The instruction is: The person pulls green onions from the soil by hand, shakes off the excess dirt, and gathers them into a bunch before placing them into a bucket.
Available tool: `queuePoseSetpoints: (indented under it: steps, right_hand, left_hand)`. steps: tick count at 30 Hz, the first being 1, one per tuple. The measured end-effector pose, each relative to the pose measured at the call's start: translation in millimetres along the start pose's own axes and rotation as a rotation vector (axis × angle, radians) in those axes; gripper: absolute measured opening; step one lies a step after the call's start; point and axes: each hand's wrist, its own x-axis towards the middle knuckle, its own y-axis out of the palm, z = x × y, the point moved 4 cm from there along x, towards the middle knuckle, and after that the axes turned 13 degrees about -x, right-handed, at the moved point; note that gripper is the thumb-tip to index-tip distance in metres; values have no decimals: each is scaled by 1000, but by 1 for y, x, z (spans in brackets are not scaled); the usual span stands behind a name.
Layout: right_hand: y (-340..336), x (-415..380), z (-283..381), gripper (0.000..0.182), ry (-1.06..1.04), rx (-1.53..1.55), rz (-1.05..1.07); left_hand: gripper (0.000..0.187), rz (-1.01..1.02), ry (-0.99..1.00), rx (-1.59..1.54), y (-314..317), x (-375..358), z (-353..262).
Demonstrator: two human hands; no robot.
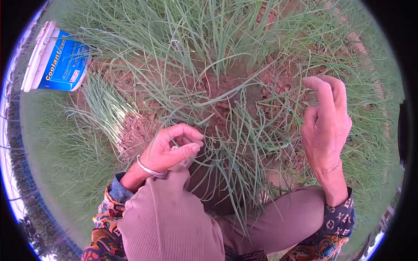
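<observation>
My left hand (174,150), with a pale bangle on the wrist, rests by my bent knee. Its fingers curl toward the thumb, and a whitish bit shows under the thumb; what the curled fingers hold is hidden. Long green onion leaves (237,169) spread beside that hand and droop between my knees. On the right, my right hand (327,119) is raised above the plants, fingers bent and apart, nothing visible in them. A pulled bunch of green onions (111,113), white stems and brownish roots toward me, lies left of my left hand.
A white bucket with a blue "Coolant" label (65,61) lies at the upper left, beyond the bunch. Standing onion plants (209,35) grow thickly ahead. Brown soil (278,80) shows between them, and grassy green growth (65,174) covers the left side.
</observation>
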Motion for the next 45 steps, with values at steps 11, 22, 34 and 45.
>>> queuePoseSetpoints:
  steps: [11, 22, 34, 45]
  right_hand:
    - [45, 71, 26, 29, -64, -276, 416]
    - [139, 127, 56, 17, -116, 123, 885]
    - [265, 50, 3, 14, -215, -477, 1067]
    - [331, 3, 71, 17, 26, -240, 1046]
  left_hand:
    - [26, -138, 272, -134, -122, 27, -88]
    - [25, -364, 235, -170, -193, 55, -46]
    - [18, -361, 144, -185, -198, 82, -40]
    - [17, -440, 214, -170, -209, 58, -43]
